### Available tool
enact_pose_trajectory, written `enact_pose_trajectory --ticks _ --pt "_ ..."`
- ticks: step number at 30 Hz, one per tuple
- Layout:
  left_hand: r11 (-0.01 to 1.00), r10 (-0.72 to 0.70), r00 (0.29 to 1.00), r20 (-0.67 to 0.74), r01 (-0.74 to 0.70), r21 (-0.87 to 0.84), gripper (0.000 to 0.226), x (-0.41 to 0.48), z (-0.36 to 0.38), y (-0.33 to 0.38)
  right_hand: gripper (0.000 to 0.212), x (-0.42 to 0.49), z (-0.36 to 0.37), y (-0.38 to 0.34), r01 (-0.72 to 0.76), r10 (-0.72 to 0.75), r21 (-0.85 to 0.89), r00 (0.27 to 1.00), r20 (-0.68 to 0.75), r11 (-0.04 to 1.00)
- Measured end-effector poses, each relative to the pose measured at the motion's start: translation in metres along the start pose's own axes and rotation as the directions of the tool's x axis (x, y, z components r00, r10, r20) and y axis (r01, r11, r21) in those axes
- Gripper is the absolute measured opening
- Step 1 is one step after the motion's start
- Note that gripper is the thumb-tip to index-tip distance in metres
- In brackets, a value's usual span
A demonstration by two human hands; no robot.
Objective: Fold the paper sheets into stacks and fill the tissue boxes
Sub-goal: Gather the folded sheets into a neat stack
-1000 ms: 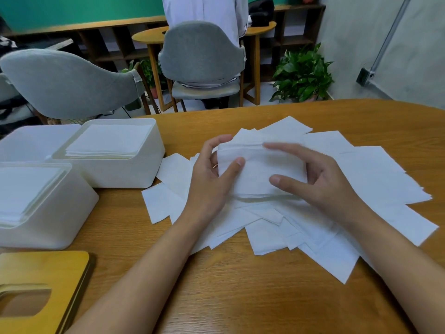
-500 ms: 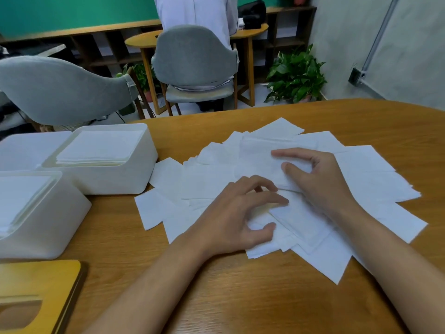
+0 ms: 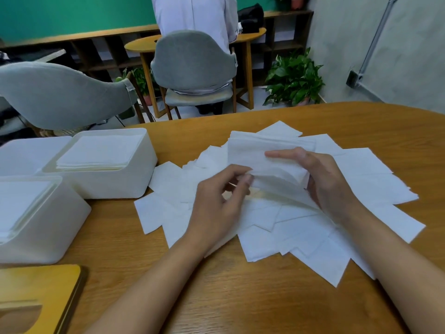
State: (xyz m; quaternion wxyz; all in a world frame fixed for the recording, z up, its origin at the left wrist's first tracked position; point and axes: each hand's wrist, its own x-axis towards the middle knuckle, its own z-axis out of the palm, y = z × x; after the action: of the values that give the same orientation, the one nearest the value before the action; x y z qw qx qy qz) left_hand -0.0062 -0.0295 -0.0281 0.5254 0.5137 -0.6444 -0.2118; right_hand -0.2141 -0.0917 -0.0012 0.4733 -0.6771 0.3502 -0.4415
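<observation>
White paper sheets (image 3: 375, 182) lie spread in a loose pile on the wooden table (image 3: 240, 297). Above the pile I hold a small stack of sheets (image 3: 265, 153). My right hand (image 3: 320, 179) grips its right side, thumb on top. My left hand (image 3: 219, 203) pinches its lower left edge with the fingertips. Two white tissue boxes stand at the left: the far one (image 3: 115, 182) and the near one (image 3: 45, 227), each with a stack of sheets inside.
A wooden lid with a slot (image 3: 36, 300) lies at the front left corner. A white box (image 3: 26, 153) sits behind the near one. Grey chairs (image 3: 192, 61), a person's back and a potted plant (image 3: 293, 78) are beyond the table's far edge.
Half a second ago both hands were pressed flat on the pile. Now they have lifted a small stack of sheets off it and hold it between them.
</observation>
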Motion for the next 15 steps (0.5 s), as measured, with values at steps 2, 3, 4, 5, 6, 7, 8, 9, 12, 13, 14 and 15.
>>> enact_pose_trajectory --ticks 2,3,4,5,6,7,8,9,12,13,14,15 --pt "0.986 -0.101 0.993 -0.06 0.091 -0.141 0.012 0.006 -0.007 -0.001 0.068 -0.001 -0.001 0.003 0.006 -0.008 0.036 0.999 0.037 0.999" --pt "0.97 -0.143 0.986 -0.09 0.121 -0.209 0.013 0.009 -0.011 -0.001 0.07 -0.001 -0.002 0.003 0.01 -0.014 0.069 0.999 0.048 0.998" --pt "0.95 -0.186 0.975 -0.117 0.149 -0.273 0.014 0.011 -0.014 -0.002 0.069 -0.001 -0.002 0.004 -0.002 -0.002 0.11 0.999 0.043 0.994" --pt "0.928 -0.232 0.963 -0.137 0.177 -0.329 0.015 0.013 -0.017 -0.003 0.066 -0.001 -0.002 0.003 -0.018 0.013 0.126 0.999 0.038 0.992" --pt "0.905 -0.278 0.949 -0.146 0.208 -0.372 0.016 0.015 -0.02 -0.004 0.057 -0.001 -0.001 0.002 -0.02 0.016 0.105 0.999 0.032 0.994" --pt "0.881 -0.321 0.937 -0.138 0.242 -0.407 0.016 0.016 -0.021 -0.005 0.042 -0.001 0.0 0.002 -0.014 0.013 0.065 1.0 0.013 0.998" --pt "0.854 -0.359 0.927 -0.112 0.277 -0.441 0.017 0.017 -0.021 -0.006 0.025 -0.001 0.001 0.001 -0.01 0.011 0.024 1.0 -0.022 1.0" --pt "0.827 -0.388 0.918 -0.077 0.311 -0.468 0.017 0.017 -0.021 -0.006 0.014 -0.001 0.003 0.001 -0.022 0.022 -0.003 0.998 -0.066 1.0" --pt "0.836 -0.369 0.929 0.005 0.335 -0.435 0.014 0.017 -0.025 -0.003 0.013 -0.002 0.004 0.002 -0.089 0.09 0.013 0.992 -0.089 0.996" --pt "0.868 -0.333 0.943 0.008 0.31 -0.387 0.014 0.017 -0.027 -0.001 0.016 -0.003 0.004 0.001 -0.106 0.107 0.026 0.992 -0.07 0.994" --pt "0.899 -0.295 0.956 0.005 0.279 -0.339 0.014 0.016 -0.027 0.002 0.019 -0.004 0.004 0.001 -0.12 0.121 0.031 0.991 -0.049 0.992" --pt "0.916 -0.267 0.964 0.002 0.254 -0.311 0.014 0.015 -0.027 0.005 0.021 -0.004 0.003 0.001 -0.133 0.134 0.03 0.991 -0.031 0.991"
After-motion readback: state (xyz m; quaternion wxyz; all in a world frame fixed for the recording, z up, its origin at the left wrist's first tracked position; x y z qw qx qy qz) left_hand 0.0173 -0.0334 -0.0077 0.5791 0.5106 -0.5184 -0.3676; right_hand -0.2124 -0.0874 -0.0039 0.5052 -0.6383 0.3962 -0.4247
